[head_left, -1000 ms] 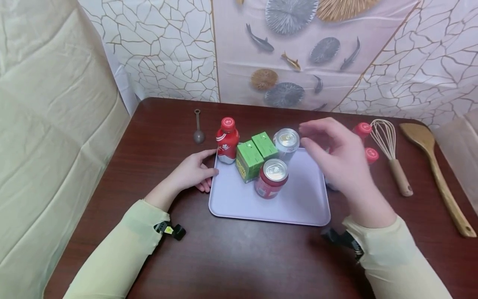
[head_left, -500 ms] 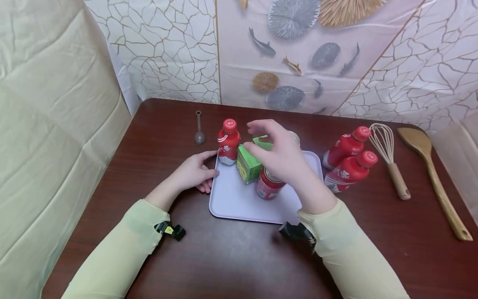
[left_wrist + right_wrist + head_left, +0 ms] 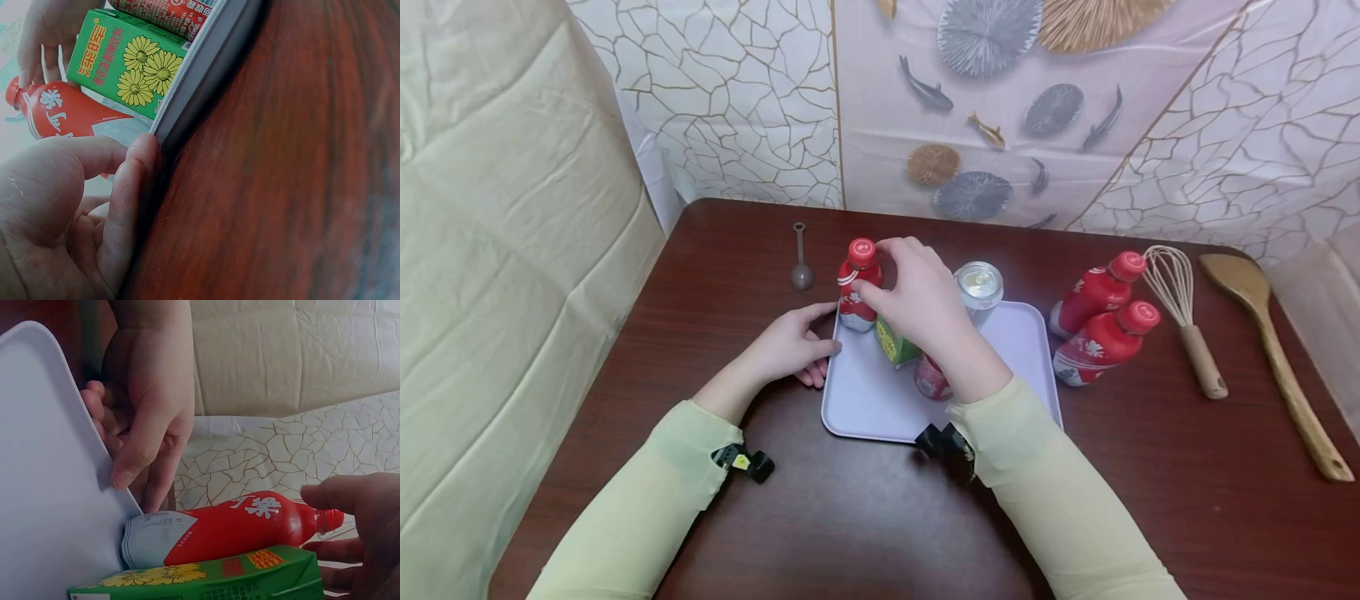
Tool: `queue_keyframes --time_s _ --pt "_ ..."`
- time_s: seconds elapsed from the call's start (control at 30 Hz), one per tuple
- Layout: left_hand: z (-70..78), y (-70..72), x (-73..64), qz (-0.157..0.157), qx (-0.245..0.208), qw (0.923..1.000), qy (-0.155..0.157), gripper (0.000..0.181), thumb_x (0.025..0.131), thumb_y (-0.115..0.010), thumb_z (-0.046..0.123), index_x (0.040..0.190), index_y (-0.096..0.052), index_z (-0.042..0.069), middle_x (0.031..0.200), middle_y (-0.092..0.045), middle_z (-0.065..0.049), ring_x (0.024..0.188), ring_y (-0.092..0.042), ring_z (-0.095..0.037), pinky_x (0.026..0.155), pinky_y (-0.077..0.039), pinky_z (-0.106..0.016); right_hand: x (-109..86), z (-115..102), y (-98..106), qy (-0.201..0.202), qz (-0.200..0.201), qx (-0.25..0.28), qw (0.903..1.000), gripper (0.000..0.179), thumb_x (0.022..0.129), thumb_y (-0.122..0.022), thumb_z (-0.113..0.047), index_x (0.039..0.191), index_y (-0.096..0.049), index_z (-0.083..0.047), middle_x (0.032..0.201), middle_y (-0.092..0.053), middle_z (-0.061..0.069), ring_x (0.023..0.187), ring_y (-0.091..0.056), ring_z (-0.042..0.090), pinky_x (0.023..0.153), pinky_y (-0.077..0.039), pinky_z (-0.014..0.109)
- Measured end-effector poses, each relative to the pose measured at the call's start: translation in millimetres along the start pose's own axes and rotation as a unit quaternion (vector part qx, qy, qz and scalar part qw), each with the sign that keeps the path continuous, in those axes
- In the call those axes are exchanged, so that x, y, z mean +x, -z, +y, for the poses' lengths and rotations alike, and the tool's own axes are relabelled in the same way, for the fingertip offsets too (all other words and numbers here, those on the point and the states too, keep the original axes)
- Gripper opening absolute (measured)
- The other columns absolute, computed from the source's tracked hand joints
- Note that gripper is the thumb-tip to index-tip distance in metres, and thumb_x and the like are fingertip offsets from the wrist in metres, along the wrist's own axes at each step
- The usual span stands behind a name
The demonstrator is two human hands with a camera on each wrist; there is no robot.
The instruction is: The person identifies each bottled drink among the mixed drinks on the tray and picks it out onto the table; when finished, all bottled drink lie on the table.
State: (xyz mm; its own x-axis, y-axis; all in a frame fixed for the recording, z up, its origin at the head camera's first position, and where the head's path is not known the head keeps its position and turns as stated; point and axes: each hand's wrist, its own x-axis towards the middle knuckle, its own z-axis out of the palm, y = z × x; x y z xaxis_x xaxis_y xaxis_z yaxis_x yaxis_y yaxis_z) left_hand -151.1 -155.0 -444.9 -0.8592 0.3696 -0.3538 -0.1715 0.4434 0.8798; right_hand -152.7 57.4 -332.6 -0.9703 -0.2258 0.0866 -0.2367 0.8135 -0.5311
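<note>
My left hand (image 3: 782, 346) holds the left edge of the pale lilac tray (image 3: 872, 417), thumb on the rim and the other fingers outside it. A red bottle (image 3: 852, 308) with a red cap stands upright at the tray's back left corner. Around its upper part my right hand (image 3: 925, 296) is spread, thumb at the front and fingers behind; in the right wrist view a gap shows beside the thumb (image 3: 340, 492). Under that hand are a green drink carton (image 3: 895, 343), partly hidden, and a red can (image 3: 931, 382). A silver-topped can (image 3: 980, 285) stands behind the right wrist.
Two more red bottles (image 3: 1097, 346) stand just right of the tray. Farther right lie a whisk (image 3: 1187, 325) and a wooden spatula (image 3: 1277, 358). A small measuring spoon (image 3: 801, 271) lies at the back left. A patterned cloth (image 3: 760, 100) hangs behind the table.
My right hand has swept left from beside the silver-topped can, over the cartons, to the red bottle at the tray's corner. The left hand has stayed at the tray's edge.
</note>
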Motion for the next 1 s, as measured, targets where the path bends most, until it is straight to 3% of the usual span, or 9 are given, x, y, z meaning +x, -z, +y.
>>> queue_keyframes --time_s 0.2,0.37,0.6,1.0 --pt "-0.3 1.7 -0.3 0.004 0.004 1.0000 -0.002 0.075 0.096 -0.071 0.017 0.161 -0.034 0.017 0.070 -0.072 -0.016 0.056 -0.072 -0.029 0.054 -0.063 -0.041 5.8 -3 -4 0.024 -0.013 -0.017 0.9995 0.056 0.092 -0.073 -0.043 0.134 -0.060 -0.009 0.123 -0.063 0.007 0.110 -0.058 0.025 0.097 -0.053 0.043" --pt "0.1 3.5 -1.0 0.005 0.001 1.0000 -0.003 0.075 0.096 -0.071 0.017 0.160 -0.035 0.017 0.071 -0.072 -0.016 0.057 -0.073 -0.030 0.055 -0.063 -0.041 10.4 -7 -5 0.017 -0.015 -0.012 0.9997 0.051 0.094 -0.070 -0.047 0.131 -0.059 -0.014 0.118 -0.063 0.004 0.108 -0.060 0.023 0.096 -0.054 0.043" --pt "-1.2 3.1 -0.8 0.009 0.004 0.9999 -0.005 0.074 0.096 -0.072 0.019 0.160 -0.035 0.017 0.070 -0.072 -0.016 0.057 -0.073 -0.030 0.055 -0.063 -0.041 9.7 -7 -6 0.015 -0.008 0.001 0.9999 0.044 0.095 -0.070 -0.045 0.130 -0.062 -0.020 0.109 -0.061 0.001 0.094 -0.058 0.020 0.082 -0.053 0.040" --pt "-1.7 0.3 -0.7 0.004 0.005 1.0000 -0.003 0.073 0.096 -0.072 0.020 0.160 -0.036 0.018 0.072 -0.072 -0.016 0.058 -0.073 -0.030 0.056 -0.063 -0.041 5.7 -5 -6 0.007 0.009 0.042 0.9991 0.046 0.093 -0.075 -0.042 0.131 -0.069 -0.017 0.121 -0.065 0.002 0.105 -0.065 0.022 0.089 -0.057 0.040"
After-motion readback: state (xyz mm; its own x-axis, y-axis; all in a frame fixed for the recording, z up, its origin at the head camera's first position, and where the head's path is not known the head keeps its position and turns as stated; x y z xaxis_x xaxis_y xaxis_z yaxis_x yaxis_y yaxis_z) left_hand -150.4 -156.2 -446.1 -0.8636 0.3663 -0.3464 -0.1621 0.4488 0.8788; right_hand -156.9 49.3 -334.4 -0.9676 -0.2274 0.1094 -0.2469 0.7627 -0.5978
